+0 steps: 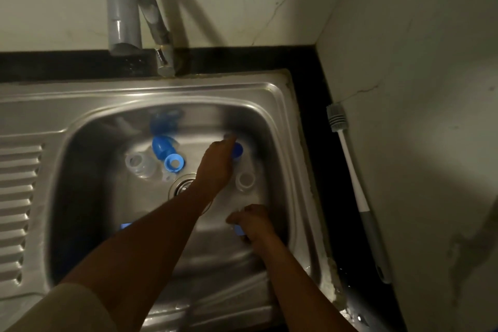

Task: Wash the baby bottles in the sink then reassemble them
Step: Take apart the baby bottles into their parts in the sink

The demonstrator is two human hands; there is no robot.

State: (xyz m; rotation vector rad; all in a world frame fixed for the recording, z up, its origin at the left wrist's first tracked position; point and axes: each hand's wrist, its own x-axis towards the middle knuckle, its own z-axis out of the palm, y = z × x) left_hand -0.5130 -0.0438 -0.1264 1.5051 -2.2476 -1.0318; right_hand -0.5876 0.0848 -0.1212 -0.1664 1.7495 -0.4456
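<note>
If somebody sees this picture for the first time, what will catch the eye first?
Bright blue bottle parts lie in the steel sink beyond the drain, beside clear bottles. The left hand reaches to a blue cap at the far right of the basin, and the right hand grips a small blue piece nearer the front. A long brush lies on the black counter at the right.

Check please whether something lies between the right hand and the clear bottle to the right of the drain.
Nothing visible does. The clear bottle sits just beyond the right hand, with only bare sink floor between them. The left forearm passes to the left of that gap. The right hand holds a small blue part, though.
</note>
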